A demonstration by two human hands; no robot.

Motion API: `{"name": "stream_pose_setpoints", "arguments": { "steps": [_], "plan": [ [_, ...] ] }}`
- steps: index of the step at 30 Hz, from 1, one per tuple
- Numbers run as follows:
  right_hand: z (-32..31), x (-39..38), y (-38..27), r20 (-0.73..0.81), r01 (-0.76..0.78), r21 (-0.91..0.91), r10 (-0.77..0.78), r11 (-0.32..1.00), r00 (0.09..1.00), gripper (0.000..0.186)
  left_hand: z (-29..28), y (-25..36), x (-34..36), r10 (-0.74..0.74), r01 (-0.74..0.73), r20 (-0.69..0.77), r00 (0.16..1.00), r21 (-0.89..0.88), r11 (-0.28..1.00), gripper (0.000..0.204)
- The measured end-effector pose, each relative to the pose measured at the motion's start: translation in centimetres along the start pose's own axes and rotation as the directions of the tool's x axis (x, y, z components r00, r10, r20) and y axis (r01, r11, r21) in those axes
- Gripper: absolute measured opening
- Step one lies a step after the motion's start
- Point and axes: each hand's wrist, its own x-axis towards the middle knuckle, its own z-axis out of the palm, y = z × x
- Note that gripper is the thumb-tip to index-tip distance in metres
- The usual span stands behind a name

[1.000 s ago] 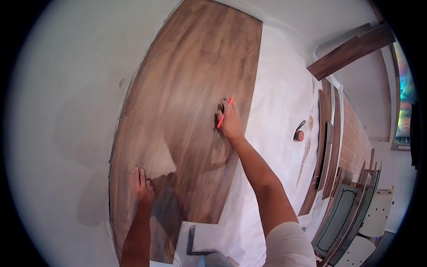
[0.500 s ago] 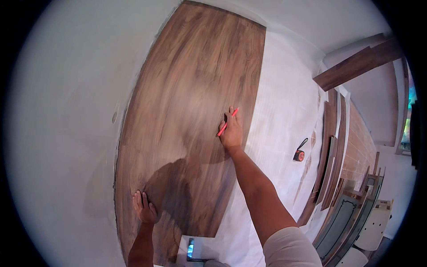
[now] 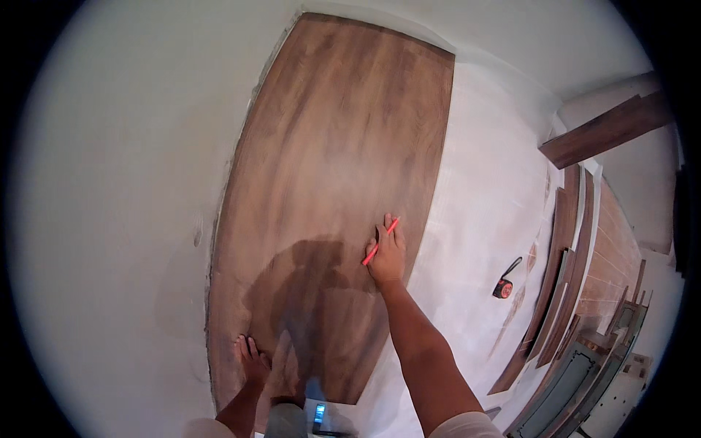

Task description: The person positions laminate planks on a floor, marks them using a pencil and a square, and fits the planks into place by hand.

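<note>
- The wood-look floor panel (image 3: 350, 124) runs from the upper middle of the frame down to the lower middle; pressing it evenly seems the safest way to keep it flat.
- The left hand (image 3: 253, 359), lower left of centre, lies with fingers spread on the wood, grasping nothing; a broad palm should steady the body better than fingertips.
- The right hand (image 3: 389, 259), right of centre, grips a red pencil (image 3: 370, 255) against its fingers, which also reach onto the panel. Keeping the pencil's tip clear of the wood would likely avoid stray marks.
- Weight is best kept inside the panel's right edge, where the white sheet (image 3: 485, 175) begins, since pushing sideways there could shift it.
- The tape measure (image 3: 503, 288), right of centre, sits on that sheet, apart from both hands; knees and sleeves should stay clear of it.
- A dark object (image 3: 320, 413) at bottom centre deserves the same care; its kind is unclear.
</note>
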Motion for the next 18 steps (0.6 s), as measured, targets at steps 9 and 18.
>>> {"name": "stream_pose_setpoints", "arguments": {
  "steps": [9,18],
  "plan": [
    [-0.6,0.3,0.3,0.031,-0.030,-0.015,0.031,0.999,0.999,0.040,-7.2,16.0,42.7,0.416,-0.425,-0.091,0.905,-0.148,0.893,0.058],
    [-0.3,0.4,0.4,0.075,-0.050,-0.013,0.050,0.999,0.996,0.040,-4.6,19.2,58.9,0.629,-0.635,-0.088,0.773,-0.119,0.764,0.056]
  ]
}}
